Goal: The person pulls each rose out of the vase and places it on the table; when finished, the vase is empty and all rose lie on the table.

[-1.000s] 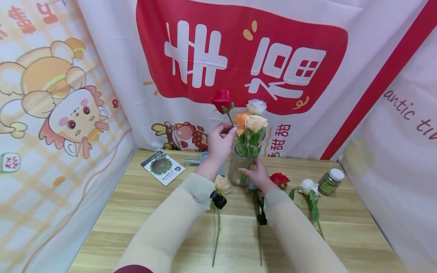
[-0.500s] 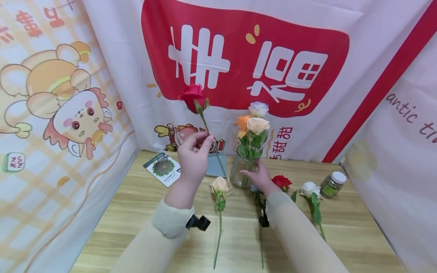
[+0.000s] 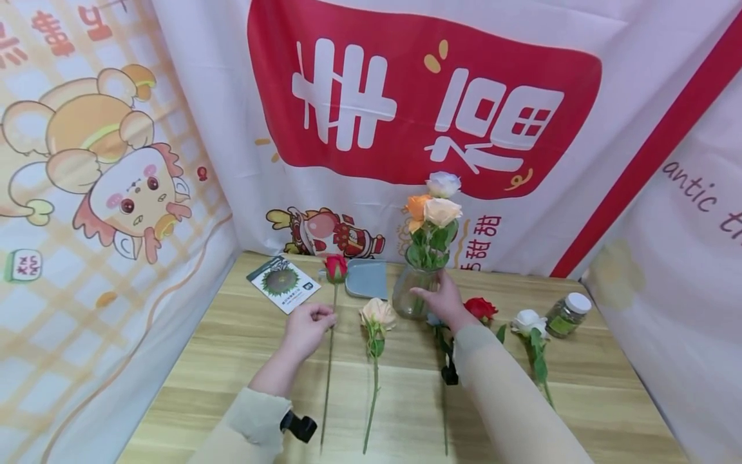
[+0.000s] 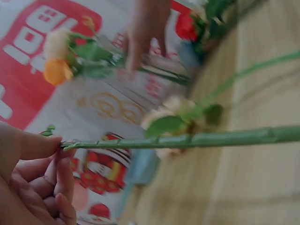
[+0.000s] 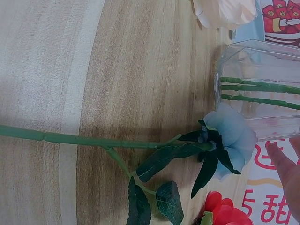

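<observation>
My left hand [image 3: 310, 327] pinches the stem of a red rose [image 3: 336, 268] between thumb and fingers, low at the left of the table. The left wrist view shows the green stem [image 4: 225, 138] running away from the fingertips. My right hand [image 3: 445, 301] holds a clear glass vase [image 3: 409, 298] round its right side. An orange rose [image 3: 416, 207], a peach rose [image 3: 443, 211] and a pale white rose [image 3: 444, 184] stand in the vase, their stem ends visible inside it in the right wrist view. A second peach rose [image 3: 378, 314] lies between the hands.
A pale blue rose [image 5: 228, 140] lies before the vase, partly under the right arm. Right of it are another red rose [image 3: 481, 309], a white rose [image 3: 529, 322] and a lidded jar [image 3: 569, 316]. At the back left are a sunflower card [image 3: 283, 283] and a blue-grey dustpan [image 3: 366, 278].
My left hand has carried the red rose from beside the vase's flowers leftward and down to the table's left part. The right hand has stayed on the vase.
</observation>
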Tool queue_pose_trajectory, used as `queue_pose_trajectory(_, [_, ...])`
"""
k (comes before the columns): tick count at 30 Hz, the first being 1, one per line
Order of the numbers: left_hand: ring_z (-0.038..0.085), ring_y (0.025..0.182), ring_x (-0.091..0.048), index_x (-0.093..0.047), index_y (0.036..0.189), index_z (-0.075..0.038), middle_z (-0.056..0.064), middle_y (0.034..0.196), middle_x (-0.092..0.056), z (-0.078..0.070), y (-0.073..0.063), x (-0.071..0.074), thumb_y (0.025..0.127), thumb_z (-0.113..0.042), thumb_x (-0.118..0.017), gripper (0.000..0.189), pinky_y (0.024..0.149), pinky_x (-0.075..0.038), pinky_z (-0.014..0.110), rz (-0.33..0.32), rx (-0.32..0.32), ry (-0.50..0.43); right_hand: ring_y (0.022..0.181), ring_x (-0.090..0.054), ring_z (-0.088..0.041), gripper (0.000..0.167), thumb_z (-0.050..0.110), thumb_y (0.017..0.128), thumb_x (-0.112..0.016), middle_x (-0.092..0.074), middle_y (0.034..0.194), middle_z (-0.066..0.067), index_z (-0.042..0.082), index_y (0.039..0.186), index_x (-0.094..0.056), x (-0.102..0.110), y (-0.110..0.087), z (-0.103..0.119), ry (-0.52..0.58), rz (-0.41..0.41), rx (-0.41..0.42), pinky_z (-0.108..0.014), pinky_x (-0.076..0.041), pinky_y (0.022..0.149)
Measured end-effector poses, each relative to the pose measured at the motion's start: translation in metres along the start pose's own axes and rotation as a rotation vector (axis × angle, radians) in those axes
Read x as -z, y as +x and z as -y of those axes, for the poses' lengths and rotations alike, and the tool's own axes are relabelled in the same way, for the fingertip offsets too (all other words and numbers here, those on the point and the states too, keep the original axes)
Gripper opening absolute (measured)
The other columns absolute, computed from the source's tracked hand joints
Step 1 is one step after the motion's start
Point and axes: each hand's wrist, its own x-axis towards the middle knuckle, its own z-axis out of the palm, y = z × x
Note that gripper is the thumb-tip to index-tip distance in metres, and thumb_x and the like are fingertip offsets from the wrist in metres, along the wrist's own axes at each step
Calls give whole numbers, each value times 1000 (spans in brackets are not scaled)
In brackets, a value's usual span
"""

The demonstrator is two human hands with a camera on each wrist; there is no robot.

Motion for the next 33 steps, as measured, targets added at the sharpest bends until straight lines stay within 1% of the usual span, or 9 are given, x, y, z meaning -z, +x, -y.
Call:
queue_pose_trajectory(2, [17, 68, -59, -70, 88, 4, 5, 74, -66, 19, 3, -3, 86, -1, -70, 5, 61, -48, 30, 49, 52, 50, 139, -35, -30, 91, 30, 85, -81, -38, 154, -6, 31, 157, -24, 1, 0, 0, -3, -4, 0, -47, -33, 110])
queue_pose_trajectory(5, [17, 66, -57, -69, 83, 2, 3, 71, -64, 46, 9, -10, 86, -2, -71, 5, 59, -46, 30, 89, 108, 98, 139, -35, -30, 91, 30, 84, -81, -38, 154, -5, 30, 156, -25, 1, 0, 0, -3, -5, 4, -47, -32, 110])
queue_pose_trajectory(9, [16, 63, -53, -67, 78, -3, 3, 68, -60, 71, 14, -19, 85, -4, -72, 8, 56, -44, 28, 111, 149, 142, 140, -34, -29, 90, 30, 85, -80, -37, 155, -4, 31, 156, -25, 1, -1, 1, 6, 1, 9, -48, -32, 111])
queue_pose_trajectory(13, [17, 63, -53, -66, 76, -4, 3, 70, -59, 83, 16, -25, 83, -4, -73, 9, 54, -44, 28, 115, 164, 156, 140, -34, -28, 91, 30, 86, -80, -36, 155, -3, 34, 156, -23, 1, -1, 2, 11, 7, 22, -48, -33, 110])
queue_pose_trajectory(18, [17, 64, -53, -64, 72, -4, 3, 71, -60, 89, 15, -30, 80, -3, -74, 13, 53, -45, 27, 121, 163, 167, 141, -32, -28, 90, 29, 86, -80, -35, 156, -3, 34, 156, -24, 1, -1, 3, 2, 3, 9, -47, -32, 111])
queue_pose_trajectory(22, [17, 64, -54, -63, 71, -5, 4, 71, -60, 89, 15, -31, 79, -7, -77, 16, 53, -46, 28, 137, 197, 175, 141, -33, -29, 90, 29, 85, -80, -36, 155, -4, 32, 156, -25, 1, -1, 3, -8, -5, 0, -47, -32, 111])
queue_pose_trajectory(27, [21, 69, -54, -61, 80, -4, 7, 74, -58, 76, 26, -29, 83, -29, -78, 30, 57, -45, 31, 93, 273, 189, 140, -34, -29, 89, 28, 85, -81, -38, 154, -6, 29, 156, -27, 0, -2, 4, -8, -11, 3, -47, -32, 111])
queue_pose_trajectory(30, [22, 70, -52, -57, 83, -6, 7, 77, -55, 55, 40, -31, 85, -38, -76, 38, 58, -44, 33, 52, 267, 177, 140, -35, -30, 89, 26, 85, -80, -38, 154, -7, 27, 156, -26, 0, -2, 5, -11, -9, 14, -48, -32, 111])
queue_pose_trajectory(33, [23, 71, -53, -56, 80, -8, 7, 78, -58, 22, 59, -36, 85, -38, -76, 36, 61, -45, 35, 33, 185, 173, 140, -35, -30, 89, 26, 85, -80, -38, 154, -7, 27, 156, -26, 0, -2, 5, -12, -12, 15, -47, -31, 111])
